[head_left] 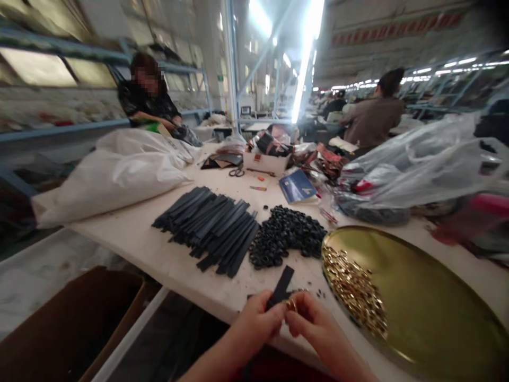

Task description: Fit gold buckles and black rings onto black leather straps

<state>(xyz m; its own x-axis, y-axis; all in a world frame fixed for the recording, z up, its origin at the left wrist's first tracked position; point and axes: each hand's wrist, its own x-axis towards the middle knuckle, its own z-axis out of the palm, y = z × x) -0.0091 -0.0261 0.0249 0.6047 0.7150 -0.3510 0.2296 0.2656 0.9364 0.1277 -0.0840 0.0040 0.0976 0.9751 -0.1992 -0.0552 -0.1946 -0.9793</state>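
At the table's front edge my left hand (pixel 263 317) is closed around a black strap (pixel 283 282), whose far end sticks up past the fingers. My right hand (pixel 308 314) pinches a small gold metal ring (pixel 292 304) against the strap; the two hands meet there. Whether the strap passes through the ring is hidden by my fingers. Just beyond lies a heap of small black loops (pixel 288 233), with a pile of flat black straps (pixel 209 225) to its left. To the right, gold metal pieces (pixel 353 284) lie in a large gold-coloured oval tray (pixel 429 286).
A white sack (pixel 123 170) covers the table's left side. Scissors (pixel 237 171), a blue booklet (pixel 297 187) and a clear plastic bag (pixel 413 164) lie farther back. Below left stands a cardboard box (pixel 75 318). A person (pixel 149 95) works across the table; another (pixel 377 111) sits behind.
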